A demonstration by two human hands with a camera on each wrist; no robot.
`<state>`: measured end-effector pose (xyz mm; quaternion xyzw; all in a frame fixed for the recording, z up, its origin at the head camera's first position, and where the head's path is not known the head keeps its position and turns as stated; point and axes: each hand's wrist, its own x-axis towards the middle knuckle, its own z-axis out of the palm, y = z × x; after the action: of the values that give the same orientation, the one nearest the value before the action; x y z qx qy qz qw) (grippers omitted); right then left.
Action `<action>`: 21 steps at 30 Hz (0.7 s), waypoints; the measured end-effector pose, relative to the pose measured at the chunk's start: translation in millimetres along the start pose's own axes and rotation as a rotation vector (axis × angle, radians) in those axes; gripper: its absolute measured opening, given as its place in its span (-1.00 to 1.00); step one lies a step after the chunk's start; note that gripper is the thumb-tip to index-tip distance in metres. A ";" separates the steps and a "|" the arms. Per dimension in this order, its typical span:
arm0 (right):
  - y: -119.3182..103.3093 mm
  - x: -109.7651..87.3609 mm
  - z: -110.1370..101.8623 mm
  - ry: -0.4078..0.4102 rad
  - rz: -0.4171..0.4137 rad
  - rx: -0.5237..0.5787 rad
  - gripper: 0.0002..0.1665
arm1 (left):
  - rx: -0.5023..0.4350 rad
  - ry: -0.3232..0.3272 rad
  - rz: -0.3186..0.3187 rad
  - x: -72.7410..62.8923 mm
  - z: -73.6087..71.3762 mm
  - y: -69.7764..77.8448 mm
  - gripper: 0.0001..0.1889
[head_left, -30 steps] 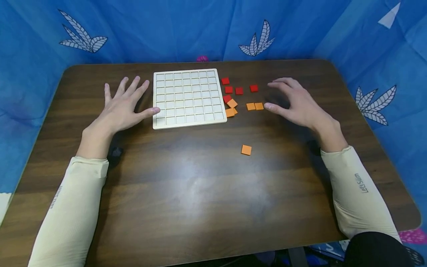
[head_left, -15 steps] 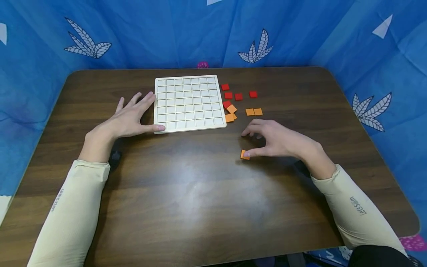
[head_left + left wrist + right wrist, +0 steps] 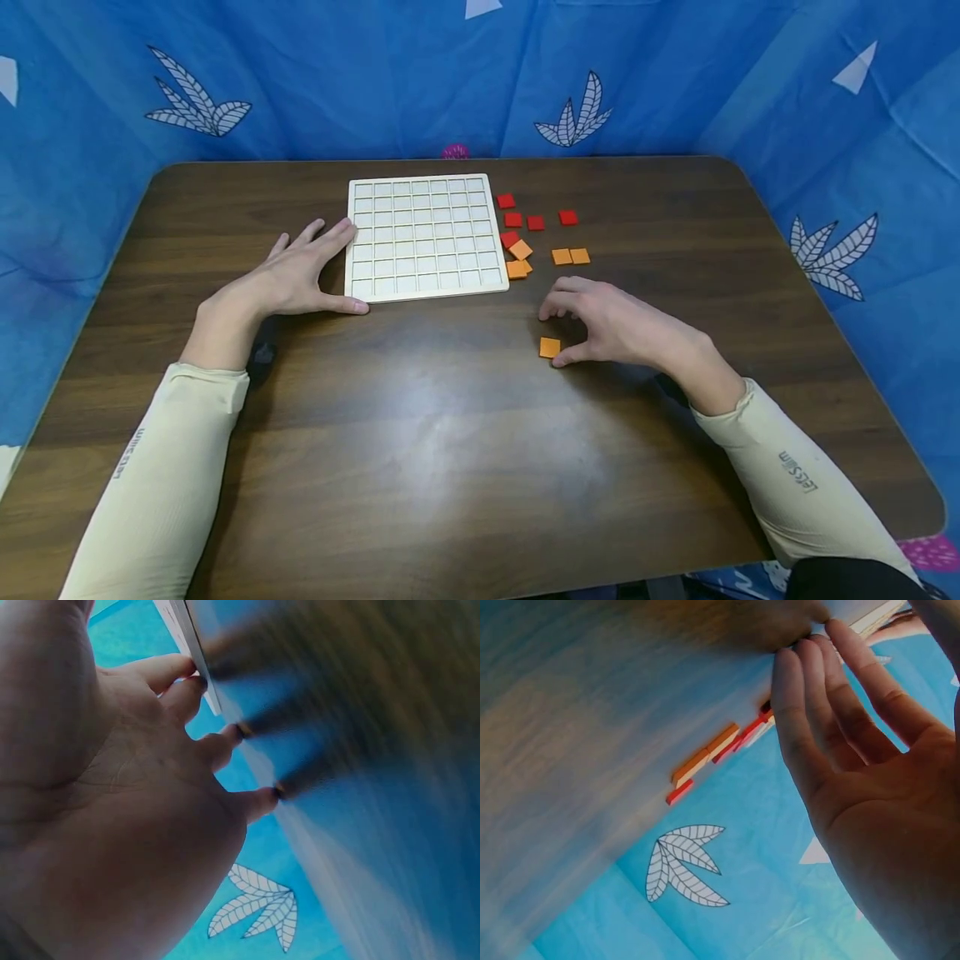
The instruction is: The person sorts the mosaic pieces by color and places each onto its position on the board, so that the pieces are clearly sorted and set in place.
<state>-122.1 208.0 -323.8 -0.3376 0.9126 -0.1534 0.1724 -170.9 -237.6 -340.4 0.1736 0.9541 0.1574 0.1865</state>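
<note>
A cream board (image 3: 427,237) with a grid of white square cells lies at the back of the table. My left hand (image 3: 281,279) rests at its left side, index finger at the edge and thumb at the near left corner. To the right, an orange square tile (image 3: 550,347) lies alone on the wood. My right hand (image 3: 611,325) is beside it, thumb tip at the tile's near right corner and fingers loosely bent behind it. In the right wrist view, no tile shows in that hand (image 3: 885,780); its fingertips are partly in shadow.
Several red tiles (image 3: 535,223) lie right of the board. A few orange tiles overlap by its right edge, and two orange tiles (image 3: 570,257) lie side by side further right. A blue printed cloth (image 3: 360,75) hangs behind the brown table (image 3: 420,458).
My right hand has come from the far right down and left to the single orange tile. My left hand has moved right and nearer, against the board's left edge.
</note>
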 end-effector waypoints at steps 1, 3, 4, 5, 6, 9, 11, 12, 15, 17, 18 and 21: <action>0.4 0.4 0.5 0.009 -0.010 0.004 -0.32 | -0.004 -0.002 0.000 0.1 0.1 -0.2 0.35; 1.2 0.8 1.2 0.019 -0.029 0.004 -0.39 | -0.008 -0.003 0.002 0.1 0.2 -0.6 0.35; 1.5 1.1 1.5 0.023 -0.037 0.005 -0.42 | -0.009 -0.003 0.003 0.0 0.2 -0.8 0.35; 1.9 1.4 1.7 0.025 -0.046 0.006 -0.45 | -0.010 -0.002 0.003 0.0 0.3 -1.2 0.35; 2.1 1.7 1.8 0.026 -0.053 0.007 -0.48 | -0.012 0.000 0.004 -0.1 0.3 -1.1 0.35; 2.4 2.0 2.0 0.026 -0.068 0.013 -0.55 | -0.013 0.001 0.002 -0.4 0.2 -1.3 0.35; 2.3 2.2 2.0 0.024 -0.074 0.019 -0.59 | -0.014 0.004 0.002 -0.4 0.4 -1.6 0.35; 2.2 2.2 2.1 0.022 -0.076 0.020 -0.61 | -0.015 0.005 0.003 -0.5 0.4 -1.4 0.35; 2.0 2.2 2.6 0.023 -0.084 0.022 -0.64 | -0.015 0.006 0.002 -0.1 0.9 -2.2 0.35; 2.0 2.3 3.1 0.026 -0.091 0.019 -0.65 | -0.015 0.008 0.003 0.2 1.3 -2.4 0.35; 2.0 2.3 3.4 0.029 -0.095 0.017 -0.66 | -0.015 0.008 0.002 0.3 1.4 -2.3 0.35; 2.4 2.3 4.1 0.038 -0.106 0.013 -0.68 | -0.015 0.010 0.001 0.8 1.9 -2.3 0.35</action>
<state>-123.4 207.5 -328.9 -0.3812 0.8956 -0.1745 0.1490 -171.5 -238.9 -343.1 0.1720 0.9537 0.1655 0.1831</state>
